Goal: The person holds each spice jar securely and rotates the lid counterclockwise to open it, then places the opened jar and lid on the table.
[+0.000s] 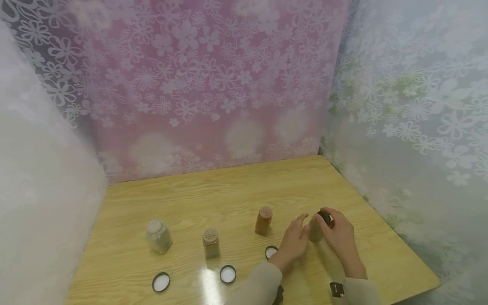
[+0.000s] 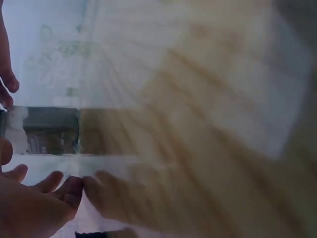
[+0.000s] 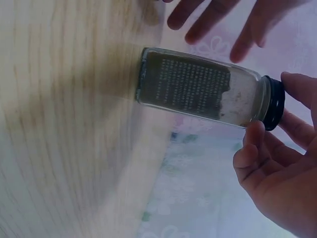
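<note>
A square glass spice jar (image 3: 185,87) with a printed label and greenish-brown contents stands on the right part of the table. Its black lid (image 3: 275,104) is on its top. My right hand (image 1: 339,237) pinches that lid between thumb and fingers. Beside the jar is my left hand (image 1: 293,241), fingers extended and spread; the right wrist view shows its fingertips a little apart from the glass. The left wrist view catches the jar (image 2: 52,131) in part, with the left hand (image 2: 37,206) below it.
On the wooden table (image 1: 183,199) stand an orange-red shaker jar (image 1: 263,222), a brown one (image 1: 211,245) and a pale one (image 1: 159,239). Black-rimmed lids lie white side up: one lid (image 1: 161,282) at left, another lid (image 1: 228,274) mid-front, a third lid (image 1: 271,252) by the left wrist. Floral curtains surround the table.
</note>
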The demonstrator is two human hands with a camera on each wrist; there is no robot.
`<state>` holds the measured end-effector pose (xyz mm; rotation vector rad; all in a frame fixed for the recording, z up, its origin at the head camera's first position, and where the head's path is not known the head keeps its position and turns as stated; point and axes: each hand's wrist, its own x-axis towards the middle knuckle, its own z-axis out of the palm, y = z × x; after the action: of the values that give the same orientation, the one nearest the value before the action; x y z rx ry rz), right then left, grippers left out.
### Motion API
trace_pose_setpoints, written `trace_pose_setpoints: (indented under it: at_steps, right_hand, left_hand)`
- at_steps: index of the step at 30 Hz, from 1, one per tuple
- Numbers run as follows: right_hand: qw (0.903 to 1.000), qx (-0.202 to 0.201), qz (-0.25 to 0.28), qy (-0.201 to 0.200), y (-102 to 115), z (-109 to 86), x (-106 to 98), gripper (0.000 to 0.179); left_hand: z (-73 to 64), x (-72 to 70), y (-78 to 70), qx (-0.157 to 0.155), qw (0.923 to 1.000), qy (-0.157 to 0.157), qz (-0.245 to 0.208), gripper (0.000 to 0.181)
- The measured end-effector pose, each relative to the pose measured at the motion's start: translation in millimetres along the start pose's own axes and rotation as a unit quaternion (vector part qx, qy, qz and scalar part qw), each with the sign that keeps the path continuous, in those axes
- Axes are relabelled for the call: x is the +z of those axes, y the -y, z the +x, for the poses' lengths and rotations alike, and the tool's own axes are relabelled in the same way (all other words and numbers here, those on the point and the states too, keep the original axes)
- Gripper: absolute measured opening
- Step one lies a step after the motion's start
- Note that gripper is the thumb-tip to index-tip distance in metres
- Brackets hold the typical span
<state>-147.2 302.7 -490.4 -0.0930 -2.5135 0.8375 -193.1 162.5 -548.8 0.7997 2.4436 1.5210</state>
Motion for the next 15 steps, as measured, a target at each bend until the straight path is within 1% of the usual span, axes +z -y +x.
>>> trace_pose_setpoints:
  at_steps: [2,4,8,11,15]
  right_hand:
    - [1.0000,0.009,-0.002,0.000,-3,-0.4,1,0.038]
    - [0.9999,0.015,-0.001,-0.002,-5,-0.5,1,0.041]
    - [0.9993,0.035,0.013,0.006,-7,-1.5,0,0.052]
    - [0.9981,0.054,0.025,0.014,-8,-2.8,0,0.056]
    - [0.9977,0.059,0.029,0.015,-9,-2.9,1,0.054]
  left_hand:
    - [1.7,-0.2,3.8,-0.006,0.9998,0.017,0.011,0.048]
    - [2.9,-1.7,4.6,-0.008,0.9991,0.036,0.024,0.050]
    - [7.2,-3.6,2.4,0.001,0.9968,0.052,0.060,0.054]
    - [10.1,-2.2,1.5,0.011,0.9956,0.046,0.081,0.053]
    - [12.1,0.2,1.3,0.022,0.9957,0.029,0.085,0.051]
